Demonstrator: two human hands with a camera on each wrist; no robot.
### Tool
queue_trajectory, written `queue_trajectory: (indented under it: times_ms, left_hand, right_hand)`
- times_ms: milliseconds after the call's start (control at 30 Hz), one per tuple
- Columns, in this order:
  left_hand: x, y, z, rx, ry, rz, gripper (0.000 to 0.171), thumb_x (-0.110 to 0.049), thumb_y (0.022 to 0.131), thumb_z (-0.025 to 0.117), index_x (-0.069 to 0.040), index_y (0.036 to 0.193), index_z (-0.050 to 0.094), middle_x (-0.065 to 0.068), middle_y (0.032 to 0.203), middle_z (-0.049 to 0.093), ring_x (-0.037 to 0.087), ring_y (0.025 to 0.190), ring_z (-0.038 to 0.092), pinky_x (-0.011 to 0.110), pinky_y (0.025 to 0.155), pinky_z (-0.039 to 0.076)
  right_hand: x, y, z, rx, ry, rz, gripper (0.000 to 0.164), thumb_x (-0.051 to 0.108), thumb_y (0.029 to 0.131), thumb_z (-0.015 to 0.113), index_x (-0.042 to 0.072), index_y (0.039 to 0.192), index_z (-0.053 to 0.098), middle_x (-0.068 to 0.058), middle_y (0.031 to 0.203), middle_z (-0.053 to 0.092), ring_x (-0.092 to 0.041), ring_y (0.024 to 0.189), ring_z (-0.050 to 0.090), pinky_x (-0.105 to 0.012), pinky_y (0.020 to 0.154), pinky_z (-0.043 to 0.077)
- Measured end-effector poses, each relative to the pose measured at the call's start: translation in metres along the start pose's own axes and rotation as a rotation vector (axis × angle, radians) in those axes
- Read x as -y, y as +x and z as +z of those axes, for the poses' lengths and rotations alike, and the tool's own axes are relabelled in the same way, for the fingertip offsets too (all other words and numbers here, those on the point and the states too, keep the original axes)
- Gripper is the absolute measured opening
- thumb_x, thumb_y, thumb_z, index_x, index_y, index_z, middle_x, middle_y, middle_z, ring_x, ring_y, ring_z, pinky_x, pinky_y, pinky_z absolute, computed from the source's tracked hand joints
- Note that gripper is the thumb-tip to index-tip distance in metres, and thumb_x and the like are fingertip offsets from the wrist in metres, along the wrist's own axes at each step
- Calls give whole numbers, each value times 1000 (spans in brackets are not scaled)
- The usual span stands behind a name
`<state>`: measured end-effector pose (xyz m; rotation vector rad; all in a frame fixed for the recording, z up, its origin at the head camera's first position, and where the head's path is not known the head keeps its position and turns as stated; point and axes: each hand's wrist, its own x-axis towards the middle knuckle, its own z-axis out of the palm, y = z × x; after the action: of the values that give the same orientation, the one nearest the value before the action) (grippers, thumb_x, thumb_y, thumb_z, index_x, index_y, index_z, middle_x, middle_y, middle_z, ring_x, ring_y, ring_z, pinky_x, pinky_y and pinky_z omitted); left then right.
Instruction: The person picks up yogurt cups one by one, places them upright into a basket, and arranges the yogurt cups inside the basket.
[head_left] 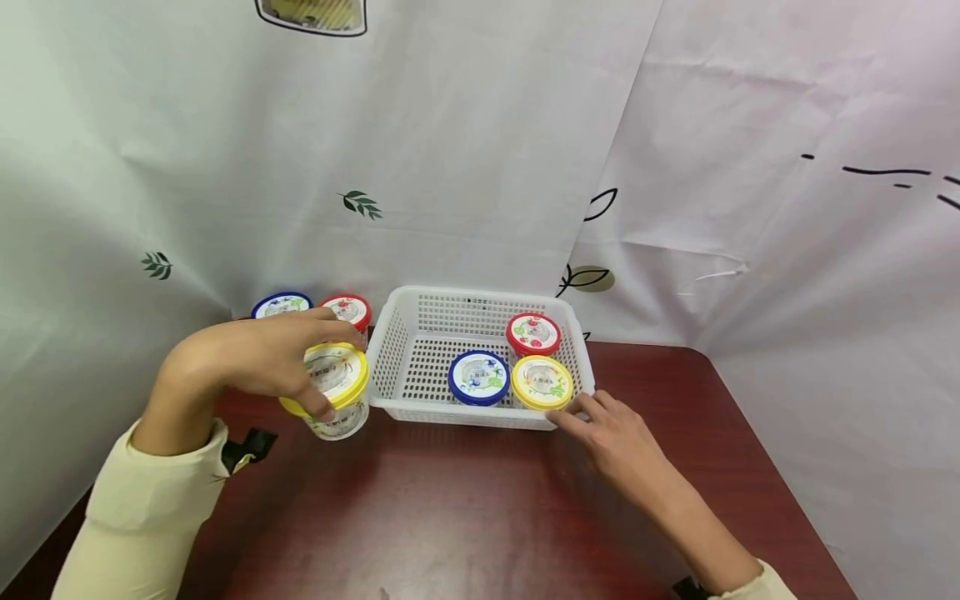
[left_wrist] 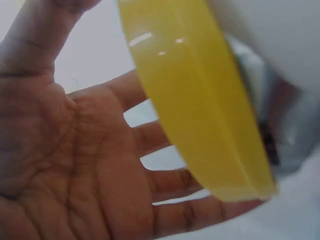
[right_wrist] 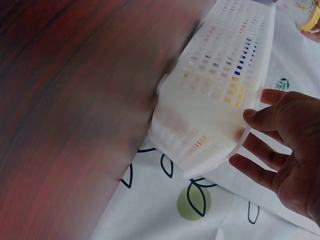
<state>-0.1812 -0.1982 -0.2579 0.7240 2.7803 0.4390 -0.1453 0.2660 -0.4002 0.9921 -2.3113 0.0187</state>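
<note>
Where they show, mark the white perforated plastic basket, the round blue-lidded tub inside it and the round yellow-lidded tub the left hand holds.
White perforated plastic basket point(head_left: 427, 364), head view: bare floor.
Round blue-lidded tub point(head_left: 478, 377), head view: lid top.
Held yellow-lidded tub point(head_left: 337, 372), head view: lid top.

Bare floor in the left part of the basket point(head_left: 431, 367) gives room from above, but its raised wall stands between that space and the left hand point(head_left: 258, 354). Further right, a blue-lidded tub point(head_left: 479, 377), a yellow-lidded tub point(head_left: 542, 382) and a red-lidded tub point(head_left: 533, 333) block the way, and the right hand point(head_left: 607, 429) occupies the near right corner. A hanging cloth point(head_left: 480, 167) bounds the back; the tabletop point(head_left: 450, 500) leaves a wide passage between the forearms.
</note>
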Motion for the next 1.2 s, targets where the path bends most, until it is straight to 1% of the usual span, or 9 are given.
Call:
queue_trajectory:
  times_ms: [133, 200, 333, 467, 567, 733, 967, 1067, 1200]
  left_hand:
    - [-6, 3, -1, -51, -1, 43, 74, -38, 63, 101, -37, 132, 75, 5, 144, 65, 23, 120, 63, 40, 93, 53]
    - [-9, 5, -2, -77, -6, 57, 75, -37, 62, 101, -37, 132, 76, 3, 147, 64, 22, 119, 63, 39, 92, 53]
    - [-13, 11, -2, -124, -17, 104, 73, -34, 63, 101, -35, 132, 77, -5, 137, 66, 17, 113, 63, 38, 92, 53]
    - [-15, 20, 0, -147, -32, 128, 75, -34, 66, 101, -29, 137, 78, -3, 132, 69, 18, 111, 64, 39, 92, 52]
    - [-16, 26, 3, -164, -42, 116, 76, -34, 69, 100, -28, 141, 77, -1, 132, 70, 21, 112, 64, 39, 92, 51]
    - [-14, 34, 10, -196, -68, 103, 75, -32, 74, 100, -29, 145, 76, 2, 136, 69, 26, 121, 64, 44, 99, 51]
    - [-14, 49, 23, -240, -75, 135, 79, -34, 74, 103, -21, 147, 75, 8, 136, 70, 28, 122, 65, 48, 104, 51]
    - [-16, 56, 29, -245, -92, 99, 82, -34, 75, 102, -21, 150, 73, 9, 140, 70, 28, 123, 66, 50, 105, 53]
    - [-19, 64, 39, -240, -119, 52, 87, -39, 79, 102, -19, 157, 68, 15, 149, 65, 35, 132, 64, 59, 114, 53]
  right_hand:
    - [1, 0, -1, 1, 6, 2, 64, -14, 71, 88, 24, 122, 83, 1, 102, 74, -21, 87, 61, -34, 66, 55]
    - [1, 0, -2, 5, 7, 5, 64, -14, 71, 88, 24, 123, 83, 0, 102, 74, -21, 87, 61, -34, 66, 55]
    - [1, 0, -2, 16, 5, 12, 63, -13, 73, 88, 24, 123, 83, 0, 102, 74, -21, 88, 62, -34, 66, 55]
    - [2, 0, -2, 12, 5, 13, 62, -13, 73, 87, 24, 122, 83, 1, 102, 74, -21, 88, 62, -34, 66, 55]
    - [2, -1, -2, 4, 7, 11, 62, -13, 72, 86, 24, 121, 83, 1, 102, 73, -21, 87, 61, -33, 66, 54]
    - [2, 0, -2, 7, 10, 14, 63, -14, 72, 87, 25, 122, 83, 1, 102, 74, -21, 87, 61, -33, 67, 54]
    - [2, 0, -2, 9, 7, 13, 66, -15, 70, 87, 25, 123, 83, 2, 102, 73, -21, 88, 62, -34, 67, 55]
    - [2, 0, -2, 15, 7, 14, 66, -14, 70, 88, 25, 123, 83, 1, 102, 73, -21, 88, 62, -35, 68, 56]
    - [2, 0, -3, 19, 8, 18, 66, -13, 70, 89, 25, 123, 83, 1, 103, 74, -22, 88, 62, -35, 68, 56]
